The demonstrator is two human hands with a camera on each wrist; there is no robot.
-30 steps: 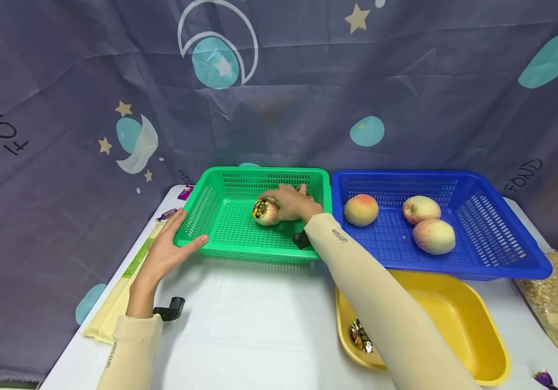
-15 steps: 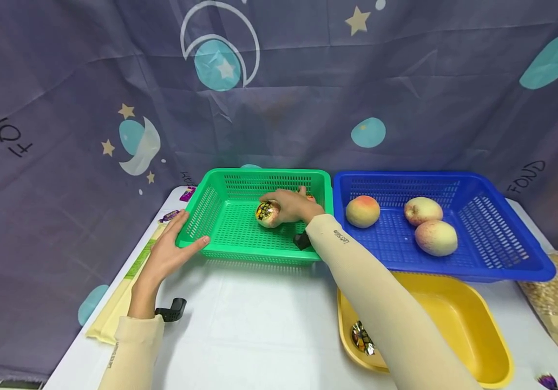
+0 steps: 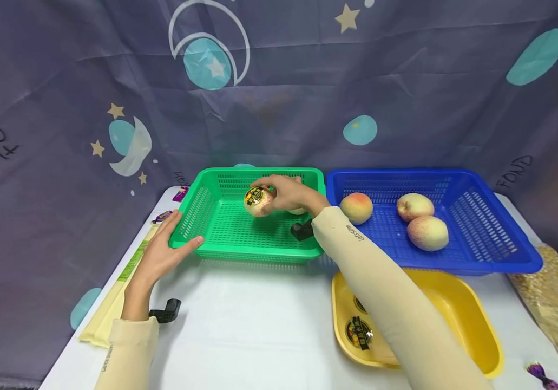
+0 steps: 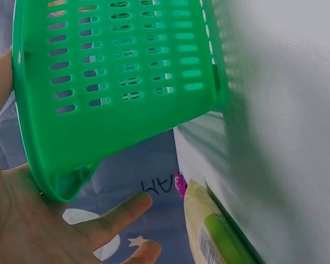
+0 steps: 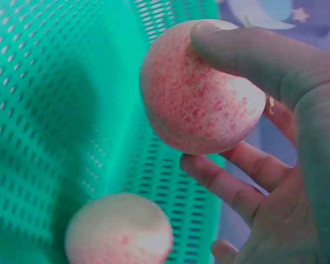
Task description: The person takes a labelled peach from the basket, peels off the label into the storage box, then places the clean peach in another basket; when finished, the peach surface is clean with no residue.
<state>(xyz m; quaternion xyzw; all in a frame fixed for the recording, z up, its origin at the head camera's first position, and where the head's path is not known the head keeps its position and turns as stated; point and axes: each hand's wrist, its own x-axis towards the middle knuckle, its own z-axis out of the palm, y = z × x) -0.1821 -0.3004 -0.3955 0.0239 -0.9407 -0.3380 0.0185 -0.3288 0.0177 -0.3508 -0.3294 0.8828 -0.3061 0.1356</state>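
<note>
My right hand (image 3: pixel 281 195) grips a pink-yellow peach (image 3: pixel 258 201) with a black and yellow sticker and holds it above the floor of the green basket (image 3: pixel 225 230). In the right wrist view the thumb and fingers curl round this peach (image 5: pixel 201 88). A second peach (image 5: pixel 118 231) lies on the green basket's (image 5: pixel 38 110) mesh below it. That second peach (image 3: pixel 298 210) is mostly hidden behind my hand in the head view. My left hand (image 3: pixel 162 253) rests with straight fingers against the basket's front left corner (image 4: pixel 115 82); its palm (image 4: pixel 22 220) sits under the rim.
A blue basket (image 3: pixel 493 254) to the right holds three peaches (image 3: pixel 427 233). A yellow tray (image 3: pixel 473 330) with round stickers (image 3: pixel 358 331) sits at the front right. A grain bag (image 3: pixel 556 303) lies far right and a pale packet (image 3: pixel 113 298) along the left edge. A curtain hangs behind.
My right hand has lifted the stickered peach off the green basket's floor and slightly left. The left hand stays at the basket corner.
</note>
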